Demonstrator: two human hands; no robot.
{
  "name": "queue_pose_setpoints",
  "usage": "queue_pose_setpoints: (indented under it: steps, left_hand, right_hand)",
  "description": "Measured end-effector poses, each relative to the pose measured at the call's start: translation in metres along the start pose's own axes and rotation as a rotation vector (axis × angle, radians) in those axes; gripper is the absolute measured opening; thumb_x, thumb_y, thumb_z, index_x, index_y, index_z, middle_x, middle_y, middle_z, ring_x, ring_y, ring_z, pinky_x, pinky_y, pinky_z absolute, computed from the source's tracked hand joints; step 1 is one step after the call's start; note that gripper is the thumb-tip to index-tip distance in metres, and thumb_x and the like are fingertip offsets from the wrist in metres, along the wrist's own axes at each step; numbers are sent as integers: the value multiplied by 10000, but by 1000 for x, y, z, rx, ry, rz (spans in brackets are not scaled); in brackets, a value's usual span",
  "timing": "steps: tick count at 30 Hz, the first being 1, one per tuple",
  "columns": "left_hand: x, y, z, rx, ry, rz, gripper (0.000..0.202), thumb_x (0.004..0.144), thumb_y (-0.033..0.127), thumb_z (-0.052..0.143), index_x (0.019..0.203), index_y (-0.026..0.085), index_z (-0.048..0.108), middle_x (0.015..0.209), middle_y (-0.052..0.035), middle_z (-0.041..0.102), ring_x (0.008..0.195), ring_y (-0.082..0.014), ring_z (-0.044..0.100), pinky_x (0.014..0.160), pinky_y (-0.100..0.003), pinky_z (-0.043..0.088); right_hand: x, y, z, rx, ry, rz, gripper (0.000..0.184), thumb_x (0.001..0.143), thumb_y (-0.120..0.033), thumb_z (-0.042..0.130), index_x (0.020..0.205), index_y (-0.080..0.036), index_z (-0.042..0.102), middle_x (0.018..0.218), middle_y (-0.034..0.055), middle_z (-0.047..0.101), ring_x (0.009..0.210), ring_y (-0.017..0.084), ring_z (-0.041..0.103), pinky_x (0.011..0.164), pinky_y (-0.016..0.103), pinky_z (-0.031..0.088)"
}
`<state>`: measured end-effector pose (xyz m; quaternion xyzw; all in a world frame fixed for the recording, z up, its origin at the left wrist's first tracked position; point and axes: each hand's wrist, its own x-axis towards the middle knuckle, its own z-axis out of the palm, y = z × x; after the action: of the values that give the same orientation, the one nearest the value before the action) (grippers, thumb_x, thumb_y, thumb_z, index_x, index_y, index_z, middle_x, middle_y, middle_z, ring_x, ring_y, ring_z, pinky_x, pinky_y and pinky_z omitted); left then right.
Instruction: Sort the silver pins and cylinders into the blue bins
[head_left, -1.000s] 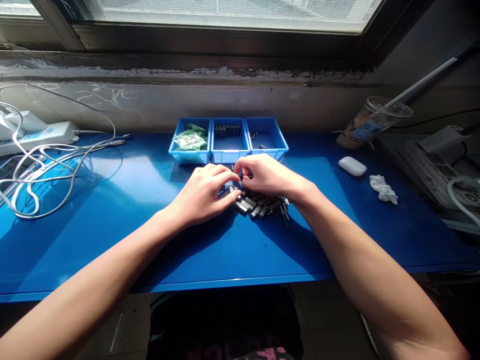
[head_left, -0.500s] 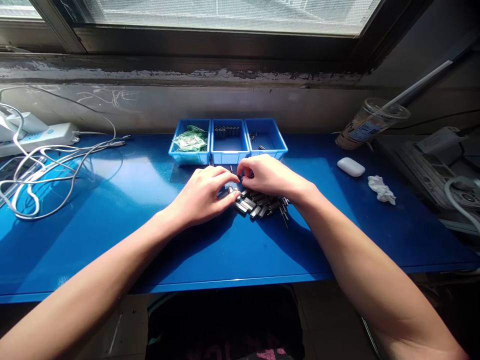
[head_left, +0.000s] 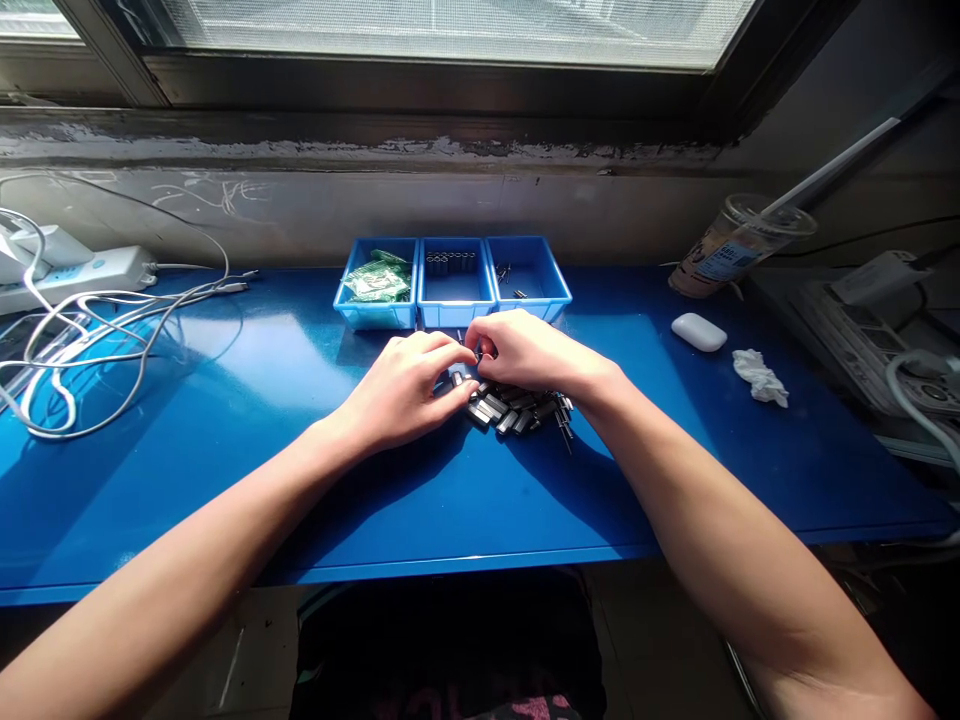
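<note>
A pile of small dark metal pieces point(head_left: 514, 418), block-like and shiny on top, lies on the blue table in front of me. My left hand point(head_left: 409, 388) is at the pile's left edge, thumb and index finger apart, with a few metal pieces showing in the gap. Over the far side of the pile, my right hand point(head_left: 525, 350) has its fingers curled into a pinch; what they hold is hidden. Thin metal pins point(head_left: 564, 425) stick out at the pile's right. The hands' fingertips are close together.
Behind the hands stand three blue bins: one with green-white packets point(head_left: 381, 277), one with metal cylinders point(head_left: 450, 262), one with a few small pins point(head_left: 519, 294). Cables point(head_left: 112, 330) lie left. A white case point(head_left: 699, 332), crumpled tissue point(head_left: 759, 377) and drink cup point(head_left: 739, 245) are right.
The whole view has shifted very slightly. My right hand's fingers have moved a touch left and curl a little differently; my left hand stays almost in place.
</note>
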<state>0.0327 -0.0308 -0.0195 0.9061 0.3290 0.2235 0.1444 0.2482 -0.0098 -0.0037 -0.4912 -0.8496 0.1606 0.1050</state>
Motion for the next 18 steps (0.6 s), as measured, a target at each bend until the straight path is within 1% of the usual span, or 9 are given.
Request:
queue_pose_setpoints:
  steps: [3, 6, 9, 13, 15, 18]
  left_hand:
    - [0, -2, 0, -5, 15, 3, 226, 1001, 334, 639, 1151, 187, 721, 1177, -82, 735, 1100, -275, 679, 955, -421, 508]
    - [-1, -4, -2, -11, 35, 3, 220, 1000, 339, 638, 1141, 190, 721, 1152, -76, 741, 1058, -266, 686, 929, -417, 509]
    - [-2, -6, -3, -16, 69, 11, 222, 999, 346, 639, 1133, 190, 722, 1127, -73, 744, 1035, -262, 686, 916, -411, 510]
    - [-3, -8, -5, -24, 97, -4, 224, 996, 351, 639, 1122, 189, 729, 1120, -75, 738, 1024, -266, 679, 893, -400, 520]
    - [-4, -9, -5, -35, 97, -18, 228, 995, 349, 641, 1131, 189, 728, 1130, -77, 736, 1027, -266, 677, 895, -399, 528]
    - [-4, -9, -5, -49, 94, -24, 228, 990, 343, 649, 1136, 185, 725, 1133, -82, 733, 1024, -266, 675, 895, -399, 539]
  right_hand:
    - [0, 2, 1, 27, 61, -34, 148, 834, -158, 633, 937, -182, 737, 848, 33, 712, 736, 156, 593, 647, 255, 385]
    - [-2, 3, -1, 118, 132, -82, 141, 823, -138, 614, 897, -167, 731, 833, 20, 684, 745, 144, 583, 667, 252, 389]
    - [-7, 2, -8, 277, 116, -97, 150, 792, -123, 609, 885, -165, 720, 802, -9, 644, 715, 123, 548, 631, 238, 377]
    - [-16, 0, -22, 504, 75, -50, 161, 781, -135, 640, 910, -172, 727, 724, -41, 590, 649, 105, 496, 576, 230, 359]
    - [-21, 1, -31, 666, 75, -31, 146, 785, -155, 688, 920, -170, 741, 730, -32, 623, 652, 107, 525, 587, 233, 391]
    - [-28, 3, -42, 913, 91, -34, 159, 779, -245, 803, 915, -170, 769, 828, 18, 720, 727, 137, 623, 656, 258, 478]
